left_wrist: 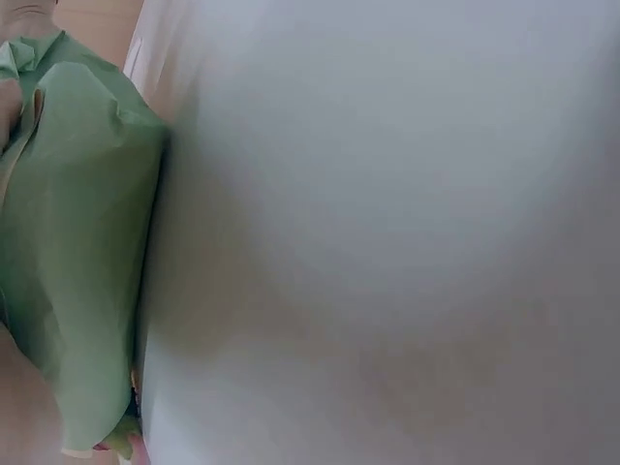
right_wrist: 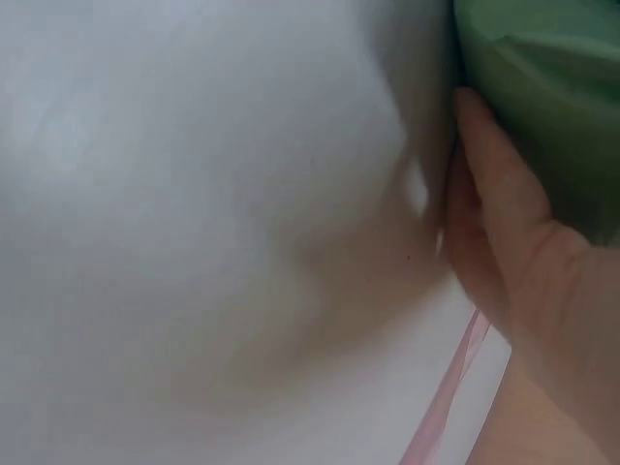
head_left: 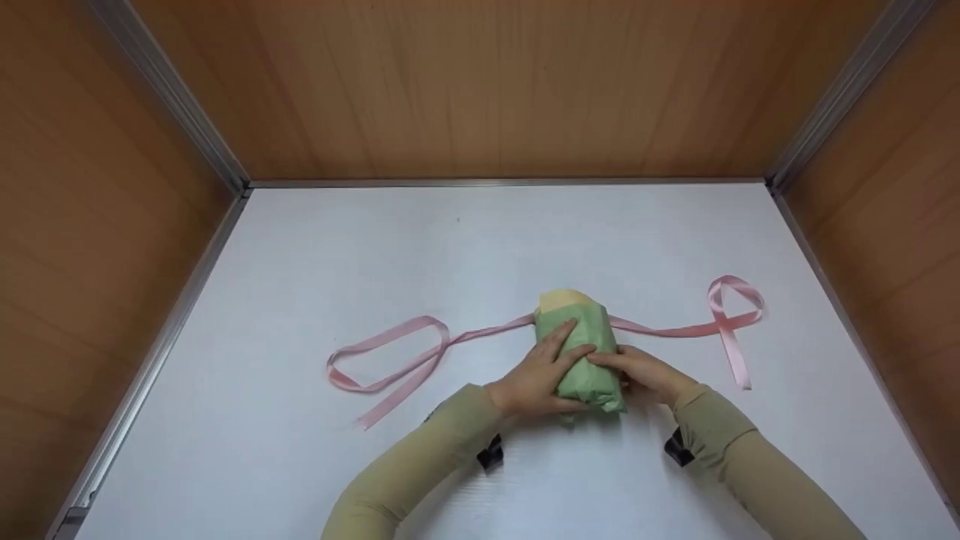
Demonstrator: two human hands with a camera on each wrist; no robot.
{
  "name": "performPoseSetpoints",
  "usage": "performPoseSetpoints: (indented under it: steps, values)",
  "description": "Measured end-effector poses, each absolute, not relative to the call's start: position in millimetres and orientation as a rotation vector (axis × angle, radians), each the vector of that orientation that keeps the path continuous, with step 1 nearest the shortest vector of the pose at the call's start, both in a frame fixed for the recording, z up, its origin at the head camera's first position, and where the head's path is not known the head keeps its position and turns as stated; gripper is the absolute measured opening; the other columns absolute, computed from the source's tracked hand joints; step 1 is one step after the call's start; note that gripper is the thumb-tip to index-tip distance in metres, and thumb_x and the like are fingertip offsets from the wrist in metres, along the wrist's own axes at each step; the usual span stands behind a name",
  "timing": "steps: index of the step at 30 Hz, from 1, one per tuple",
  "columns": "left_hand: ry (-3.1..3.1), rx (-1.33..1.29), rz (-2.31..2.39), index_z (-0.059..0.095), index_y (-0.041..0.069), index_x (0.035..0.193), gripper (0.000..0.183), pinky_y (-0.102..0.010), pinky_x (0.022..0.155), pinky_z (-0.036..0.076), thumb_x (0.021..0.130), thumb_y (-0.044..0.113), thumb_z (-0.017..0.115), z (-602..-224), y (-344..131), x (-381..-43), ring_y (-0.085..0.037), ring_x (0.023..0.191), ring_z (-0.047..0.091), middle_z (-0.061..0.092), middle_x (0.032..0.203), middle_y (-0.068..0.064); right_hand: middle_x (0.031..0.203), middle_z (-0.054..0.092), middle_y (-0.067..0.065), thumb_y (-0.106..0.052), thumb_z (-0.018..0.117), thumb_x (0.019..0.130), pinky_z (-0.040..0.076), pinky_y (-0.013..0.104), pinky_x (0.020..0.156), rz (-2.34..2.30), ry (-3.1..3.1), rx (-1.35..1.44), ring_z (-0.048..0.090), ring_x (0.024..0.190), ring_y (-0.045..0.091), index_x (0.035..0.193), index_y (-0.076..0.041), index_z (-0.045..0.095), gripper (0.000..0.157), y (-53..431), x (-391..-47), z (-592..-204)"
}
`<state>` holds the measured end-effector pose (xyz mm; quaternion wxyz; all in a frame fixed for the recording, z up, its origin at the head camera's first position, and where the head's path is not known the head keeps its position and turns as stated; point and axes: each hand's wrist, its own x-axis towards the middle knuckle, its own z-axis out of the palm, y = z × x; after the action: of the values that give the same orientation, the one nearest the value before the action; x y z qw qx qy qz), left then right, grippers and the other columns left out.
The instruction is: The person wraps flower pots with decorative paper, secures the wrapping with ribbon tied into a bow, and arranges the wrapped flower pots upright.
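Observation:
A parcel in light green paper (head_left: 594, 324) lies on the white table, with a pale yellow part (head_left: 566, 300) showing at its far end. My left hand (head_left: 534, 379) grips it from the left, fingers spread over the top and thumb near its close end. On the right side, my right hand (head_left: 649, 371) holds its edge; some of those fingers are hidden. A pink ribbon (head_left: 667, 331) passes out from both sides of the parcel, its middle hidden. Green paper (left_wrist: 87, 242) fills the left of the left wrist view. In the right wrist view, my right hand (right_wrist: 528, 232) touches the parcel's side.
To the left the ribbon (head_left: 390, 333) lies in a long loose loop; its right end makes a small crossed loop. Wood-grain panels (head_left: 495, 90) with metal edging stand at the back and both sides of the white table (head_left: 375, 247).

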<state>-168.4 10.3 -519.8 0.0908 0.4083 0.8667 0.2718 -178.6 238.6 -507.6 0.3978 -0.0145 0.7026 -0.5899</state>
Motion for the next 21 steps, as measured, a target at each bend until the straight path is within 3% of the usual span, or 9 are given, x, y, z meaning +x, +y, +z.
performPoseSetpoints:
  steps: [6, 11, 15, 18, 21]
  values:
    - [2.450, 0.925, 1.064, 0.004, 0.018, 0.154, 0.092, -0.054, 0.114, 0.015, 0.088, 0.045, 0.062, -514.1, 2.1, -159.3, -0.034, 0.145, -0.004, -0.009, 0.157, -0.016, 0.127, 0.053, 0.015, -0.050, 0.057, 0.089, 0.050, 0.032, 0.088, -1.473, 1.891, 0.135, 0.060, 0.101, 0.015, 0.145, 0.004, 0.018, 0.087, 226.3, -168.8, -499.8]
    - [2.174, 0.366, 1.498, -0.003, 0.001, 0.150, 0.097, -0.048, 0.111, 0.027, 0.090, 0.050, 0.057, -506.1, 5.4, -155.0, -0.033, 0.137, 0.024, 0.021, 0.148, -0.024, 0.126, 0.054, 0.016, -0.049, 0.057, 0.090, 0.050, 0.032, 0.088, -1.484, 1.943, 0.231, 0.061, 0.099, 0.014, 0.145, 0.001, 0.021, 0.082, 225.4, -164.8, -500.1]
    - [1.841, 0.109, 1.618, 0.022, -0.003, 0.144, 0.081, -0.042, 0.108, 0.033, 0.092, 0.050, 0.053, -503.7, 6.7, -158.1, -0.025, 0.124, 0.049, 0.050, 0.133, -0.016, 0.123, 0.055, 0.015, -0.047, 0.058, 0.089, 0.050, 0.033, 0.086, -1.518, 1.951, 0.245, 0.062, 0.096, 0.015, 0.143, 0.000, 0.024, 0.079, 224.7, -163.7, -502.2]
    - [1.757, 0.061, 1.619, 0.037, -0.001, 0.136, 0.069, -0.040, 0.106, 0.037, 0.092, 0.050, 0.053, -505.8, 6.7, -158.7, -0.019, 0.113, 0.057, 0.058, 0.121, -0.009, 0.123, 0.055, 0.016, -0.047, 0.058, 0.089, 0.050, 0.033, 0.086, -1.535, 1.951, 0.229, 0.062, 0.097, 0.016, 0.142, 0.000, 0.025, 0.078, 223.8, -162.7, -502.0]
    - [1.780, 0.040, 1.630, 0.037, -0.001, 0.137, 0.073, -0.042, 0.107, 0.036, 0.090, 0.052, 0.055, -505.7, 7.1, -156.2, -0.018, 0.114, 0.055, 0.057, 0.120, -0.007, 0.122, 0.054, 0.015, -0.048, 0.059, 0.088, 0.050, 0.032, 0.086, -1.554, 1.933, 0.226, 0.060, 0.098, 0.016, 0.143, 0.000, 0.023, 0.081, 224.1, -159.9, -499.8]
